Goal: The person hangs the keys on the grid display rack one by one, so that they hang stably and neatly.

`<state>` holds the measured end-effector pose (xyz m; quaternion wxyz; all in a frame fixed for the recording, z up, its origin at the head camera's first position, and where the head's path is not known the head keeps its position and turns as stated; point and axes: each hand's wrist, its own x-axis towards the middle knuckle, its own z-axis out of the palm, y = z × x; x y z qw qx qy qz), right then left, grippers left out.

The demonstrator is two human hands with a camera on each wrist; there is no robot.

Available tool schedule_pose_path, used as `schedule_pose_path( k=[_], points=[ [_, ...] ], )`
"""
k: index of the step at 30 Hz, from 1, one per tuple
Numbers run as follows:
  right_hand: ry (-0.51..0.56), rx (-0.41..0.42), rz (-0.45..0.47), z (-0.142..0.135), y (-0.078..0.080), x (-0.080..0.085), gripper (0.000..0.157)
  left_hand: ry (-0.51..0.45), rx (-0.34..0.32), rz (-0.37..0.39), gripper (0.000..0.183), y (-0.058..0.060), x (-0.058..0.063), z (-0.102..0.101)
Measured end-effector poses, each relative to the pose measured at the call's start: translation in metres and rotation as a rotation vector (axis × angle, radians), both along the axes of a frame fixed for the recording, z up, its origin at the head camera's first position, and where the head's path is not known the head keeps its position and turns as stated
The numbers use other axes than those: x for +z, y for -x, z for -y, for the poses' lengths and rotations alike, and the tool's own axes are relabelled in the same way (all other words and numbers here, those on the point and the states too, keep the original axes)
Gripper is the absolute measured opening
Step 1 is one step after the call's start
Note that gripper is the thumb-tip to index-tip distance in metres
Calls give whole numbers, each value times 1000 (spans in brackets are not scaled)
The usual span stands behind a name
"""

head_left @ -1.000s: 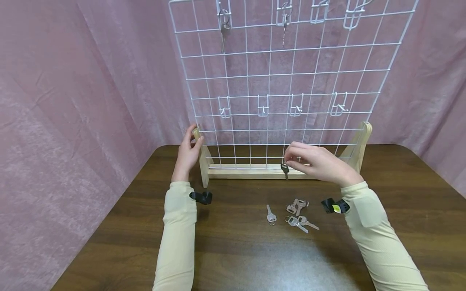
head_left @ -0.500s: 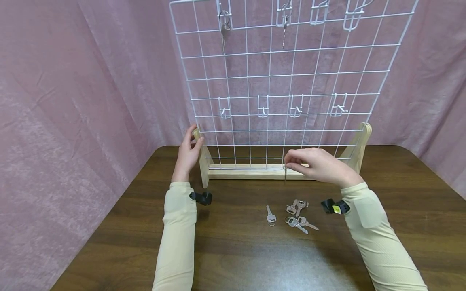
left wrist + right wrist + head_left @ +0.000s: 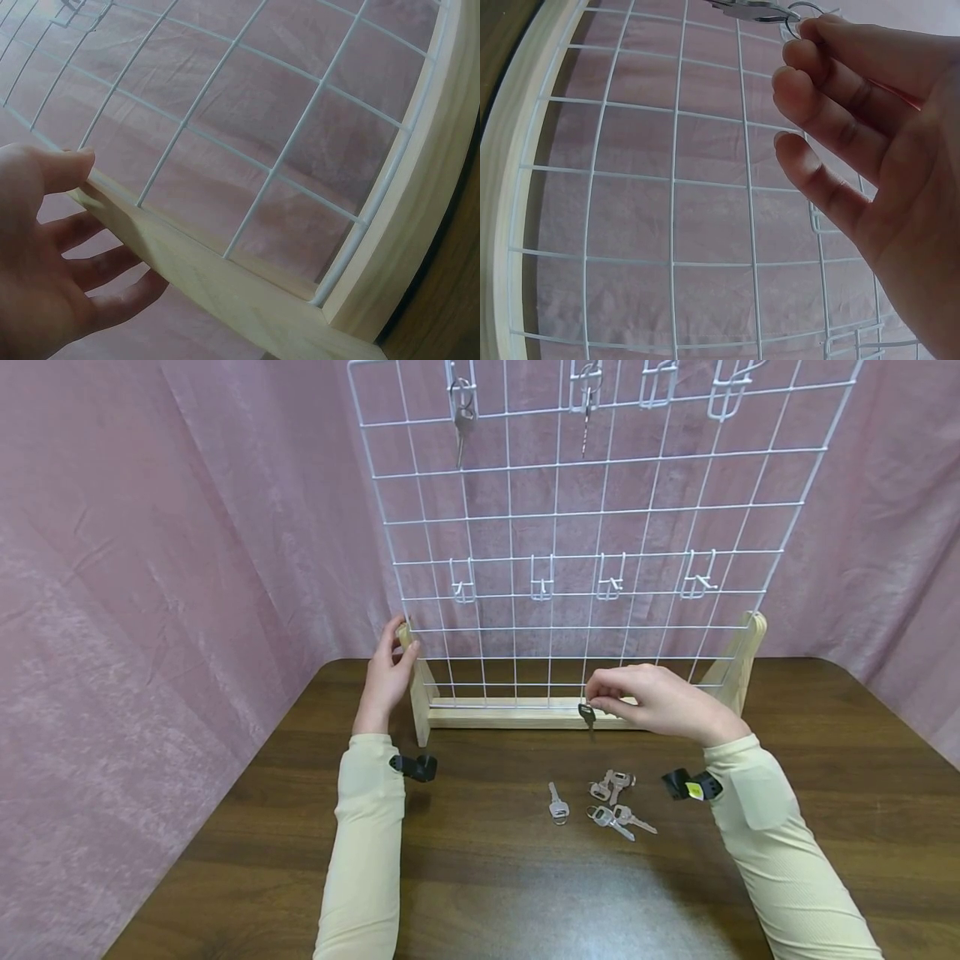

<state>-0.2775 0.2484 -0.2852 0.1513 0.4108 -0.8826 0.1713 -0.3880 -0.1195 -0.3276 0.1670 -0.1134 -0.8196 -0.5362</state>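
My right hand (image 3: 648, 697) pinches a key's metal ring (image 3: 791, 28) between thumb and fingertips, and the key (image 3: 587, 716) hangs below, in front of the rack's bottom wooden bar. In the right wrist view that key (image 3: 754, 10) shows at the top edge. My left hand (image 3: 387, 677) grips the upper end of the left wooden upright (image 3: 417, 689), thumb in front and fingers behind; the left wrist view shows this hand (image 3: 45, 240) around the wood. The upright supports a white wire grid (image 3: 555, 514). On the table lie a single key (image 3: 558, 808) and several more keys (image 3: 621, 818) in a loose group.
Hooks (image 3: 542, 587) line a lower row of the grid. From the upper row hang a key (image 3: 462, 422) at left and another key (image 3: 587, 418) near the middle. The right wooden upright (image 3: 742, 664) stands beyond my right hand. A pink curtain (image 3: 187, 568) hangs behind the brown table (image 3: 480, 877).
The hanging key has swung on its ring, turning edge-on and then flat again. My right hand is slightly lower than a second ago; my left hand has kept its place.
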Motion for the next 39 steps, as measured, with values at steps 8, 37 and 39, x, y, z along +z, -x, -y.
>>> schedule_pose_path(
  k=[8,37,39],
  points=[
    [-1,16,2,1,1,-2,10,-3,-7,6,50,1,-1,1],
    [-21,-25,35,-1,0,0,8,5,10,12,50,0,0,1],
    [-23,-24,30,-2,0,1,7,5,9,13,50,0,0,1]
  ],
)
